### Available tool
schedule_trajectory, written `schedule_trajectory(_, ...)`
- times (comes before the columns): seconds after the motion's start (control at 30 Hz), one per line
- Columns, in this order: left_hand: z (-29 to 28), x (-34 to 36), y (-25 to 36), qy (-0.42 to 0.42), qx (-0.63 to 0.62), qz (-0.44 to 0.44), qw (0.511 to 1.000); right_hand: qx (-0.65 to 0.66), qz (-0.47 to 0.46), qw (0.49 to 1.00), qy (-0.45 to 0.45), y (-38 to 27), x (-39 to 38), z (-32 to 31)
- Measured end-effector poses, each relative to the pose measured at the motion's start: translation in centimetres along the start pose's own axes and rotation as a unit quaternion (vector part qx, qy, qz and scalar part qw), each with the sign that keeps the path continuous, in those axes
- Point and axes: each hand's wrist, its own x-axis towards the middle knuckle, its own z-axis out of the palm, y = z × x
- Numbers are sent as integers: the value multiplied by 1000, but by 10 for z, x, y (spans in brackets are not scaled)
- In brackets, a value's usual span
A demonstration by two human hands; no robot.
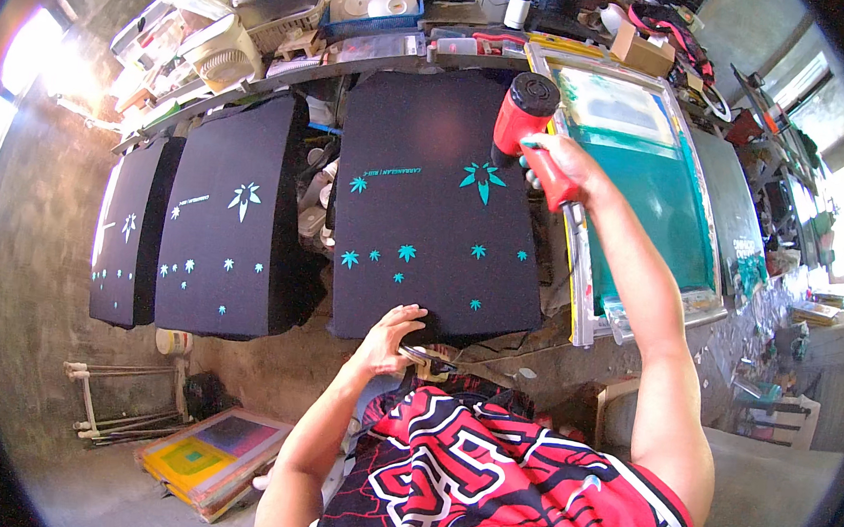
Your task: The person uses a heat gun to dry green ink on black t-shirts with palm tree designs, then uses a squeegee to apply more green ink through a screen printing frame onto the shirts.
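My right hand (568, 164) is wrapped round the handle of a red heat gun (520, 123) with a black round back end. The gun is above the right side of a black fabric panel (415, 219), its nozzle pointing down toward the cloth. Teal leaf shapes and a small line of print mark the panel, with one larger leaf figure (483, 181) close to the gun. At the panel's near edge, my left hand (385, 341) lies with its fingers stretched out and slightly apart. I see nothing held in it.
Two more printed black panels (225, 211) stand to the left. On the right leans a screen-printing frame (642, 191) with teal ink. A cluttered shelf with a blue basket (372, 20) runs along the back. A yellow-and-purple frame (213, 455) lies on the floor at lower left.
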Motion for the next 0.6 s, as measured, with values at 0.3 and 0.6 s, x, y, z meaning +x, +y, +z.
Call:
schedule_trajectory(0.3,-3,0,-6,-29,-17,-17,999,19,21,999,41,11,5,2)
schedule_trajectory(0.6,-9,-2,-10,-34,-19,29,999,36,16,997,62,7,-1,15)
